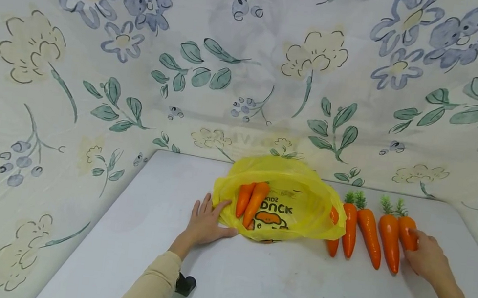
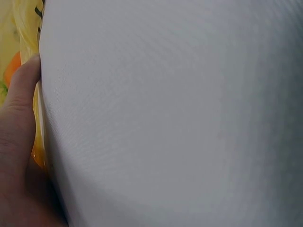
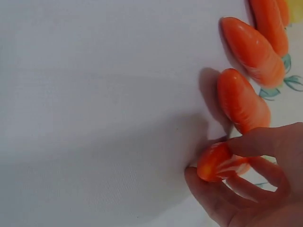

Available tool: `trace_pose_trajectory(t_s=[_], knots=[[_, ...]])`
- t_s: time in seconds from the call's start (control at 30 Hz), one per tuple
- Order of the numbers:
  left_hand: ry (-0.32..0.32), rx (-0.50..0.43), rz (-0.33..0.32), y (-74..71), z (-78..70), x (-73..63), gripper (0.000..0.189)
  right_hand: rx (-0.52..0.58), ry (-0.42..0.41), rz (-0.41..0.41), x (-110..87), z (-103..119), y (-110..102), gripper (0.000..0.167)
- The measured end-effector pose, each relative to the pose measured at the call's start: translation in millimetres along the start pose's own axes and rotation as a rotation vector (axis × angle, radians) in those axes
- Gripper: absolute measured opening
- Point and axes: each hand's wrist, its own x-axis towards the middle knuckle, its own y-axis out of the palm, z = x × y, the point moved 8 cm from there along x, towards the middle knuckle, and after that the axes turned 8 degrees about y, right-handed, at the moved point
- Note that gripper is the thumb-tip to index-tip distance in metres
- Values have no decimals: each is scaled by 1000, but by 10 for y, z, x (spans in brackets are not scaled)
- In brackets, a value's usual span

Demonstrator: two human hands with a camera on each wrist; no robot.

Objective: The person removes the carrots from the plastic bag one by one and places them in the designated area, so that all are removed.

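Note:
A yellow plastic bag (image 1: 306, 182) lies on its side with its mouth facing me, and two orange carrots (image 1: 254, 205) show inside it. My left hand (image 1: 206, 224) rests at the bag's left edge with its fingers spread, the thumb and index finger touching the plastic near the rim. To the right, my right hand (image 1: 430, 259) holds the rightmost carrot (image 3: 215, 163) between thumb and fingers, its green top pointing away from me. Beside it a row of several carrots (image 1: 389, 240) lies on the table, the leftmost partly behind the bag's edge.
The white table (image 1: 276, 291) ends at the back against a hanging sheet (image 1: 265, 73) with a flower print. Printed lettering and a duck picture (image 1: 273, 217) show inside the bag.

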Motion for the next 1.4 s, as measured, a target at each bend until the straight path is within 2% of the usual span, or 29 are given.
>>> trace_pose_trajectory(t_s=[0.23,0.57,1.0,1.4], knots=[[-13,21,10,5,43,37,90,-81,-4,2,-10,55,-17,67],[-9,12,18,15,27,34,90,-23,18,42,-10,-6,-17,72],[-10,22,23,33,29,17,90,-46,-9,-19,-83,-51,-173,70],[-2,20,15,24,26,25,90,-33,-67,-72,-107,119,-296,68]])
